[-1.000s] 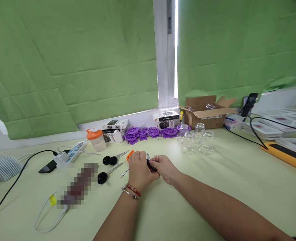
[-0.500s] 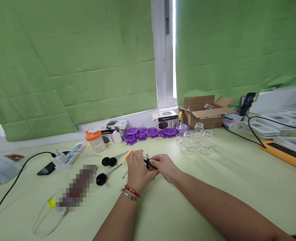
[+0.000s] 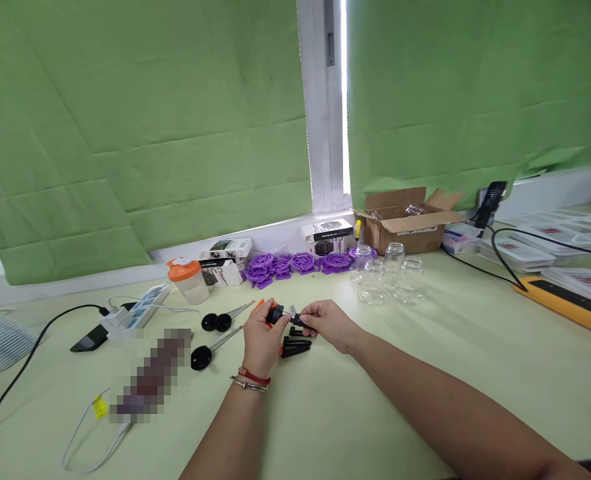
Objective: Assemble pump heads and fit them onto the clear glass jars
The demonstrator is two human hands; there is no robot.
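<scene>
My left hand (image 3: 263, 339) is closed around a dark round-ended piece (image 3: 274, 314) with a thin metal rod running to the right. A bit of orange shows behind its fingers. Pinched in my right hand (image 3: 329, 325) is a small black part (image 3: 298, 321), which meets the rod between both hands; whether they are joined I cannot tell. Below the fingers, several slim black pieces (image 3: 295, 349) lie on the table, one with an orange tip. Left of my left hand rest black discs with metal rods (image 3: 201, 358), whose kind is unclear.
Behind stand glass jars (image 3: 374, 283), purple plastic parts (image 3: 303, 263), printed boxes (image 3: 326, 230) and an open carton (image 3: 408, 233). An orange-lidded cup (image 3: 188, 280), a power strip (image 3: 148, 303) and cables lie left. An orange-black bar (image 3: 570, 310) and stacked clear trays (image 3: 515, 255) are right.
My left hand has shifted slightly left and turned, so the dark round-ended piece and the slim black pieces below now show. Another person's hand at the far left is gone from view.
</scene>
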